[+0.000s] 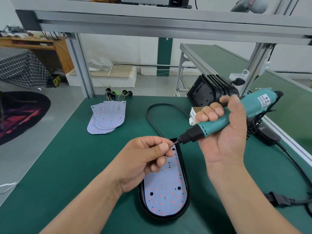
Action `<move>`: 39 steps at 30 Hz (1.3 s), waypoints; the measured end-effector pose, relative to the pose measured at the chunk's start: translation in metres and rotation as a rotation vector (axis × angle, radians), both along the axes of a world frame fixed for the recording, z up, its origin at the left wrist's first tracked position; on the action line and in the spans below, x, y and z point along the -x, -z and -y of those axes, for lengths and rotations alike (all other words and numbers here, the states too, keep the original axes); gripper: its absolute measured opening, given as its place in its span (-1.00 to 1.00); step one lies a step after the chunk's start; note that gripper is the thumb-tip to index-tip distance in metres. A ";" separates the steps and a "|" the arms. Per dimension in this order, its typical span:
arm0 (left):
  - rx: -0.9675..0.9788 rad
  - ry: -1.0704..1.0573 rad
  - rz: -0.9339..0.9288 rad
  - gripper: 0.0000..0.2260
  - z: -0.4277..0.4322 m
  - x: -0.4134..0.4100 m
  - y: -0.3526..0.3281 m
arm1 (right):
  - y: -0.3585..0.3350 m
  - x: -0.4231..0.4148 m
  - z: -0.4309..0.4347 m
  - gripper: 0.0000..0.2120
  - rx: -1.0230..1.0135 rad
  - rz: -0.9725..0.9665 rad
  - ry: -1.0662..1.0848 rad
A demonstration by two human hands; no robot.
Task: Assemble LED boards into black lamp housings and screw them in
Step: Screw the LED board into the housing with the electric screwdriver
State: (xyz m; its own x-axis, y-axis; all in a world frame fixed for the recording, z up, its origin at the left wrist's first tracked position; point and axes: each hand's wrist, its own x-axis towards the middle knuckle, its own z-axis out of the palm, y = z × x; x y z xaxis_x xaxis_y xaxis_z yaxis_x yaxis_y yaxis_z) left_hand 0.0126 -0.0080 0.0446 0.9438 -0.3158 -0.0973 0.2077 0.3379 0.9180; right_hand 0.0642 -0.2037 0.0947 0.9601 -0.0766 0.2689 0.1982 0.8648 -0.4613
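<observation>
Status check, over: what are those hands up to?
Left hand pinches small screw at driver bit. Right hand grips teal screwdriver. LED board sits in black housing. Cord behind, not blocking.

- Left hand (148, 157), mid-frame, forearm coming in from the lower left; thumb and forefinger pinch a tiny screw (170, 145).
- Right hand (222, 132), right of centre, fist wrapped round a screwdriver (251, 103), palm facing the camera.
</observation>
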 end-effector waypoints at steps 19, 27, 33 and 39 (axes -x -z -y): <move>0.036 0.008 -0.020 -0.90 0.000 0.003 -0.007 | 0.002 0.001 0.001 -0.83 0.052 0.023 -0.008; 0.019 0.002 -0.025 -0.87 0.000 0.003 -0.008 | 0.003 0.000 0.001 -0.82 0.047 0.023 -0.017; 0.003 -0.006 -0.028 -0.87 0.001 0.003 -0.007 | 0.004 0.000 0.001 -0.83 0.056 0.021 -0.012; -0.029 -0.031 -0.002 -0.82 0.002 0.003 -0.008 | 0.004 0.001 0.002 -0.85 0.102 0.029 -0.002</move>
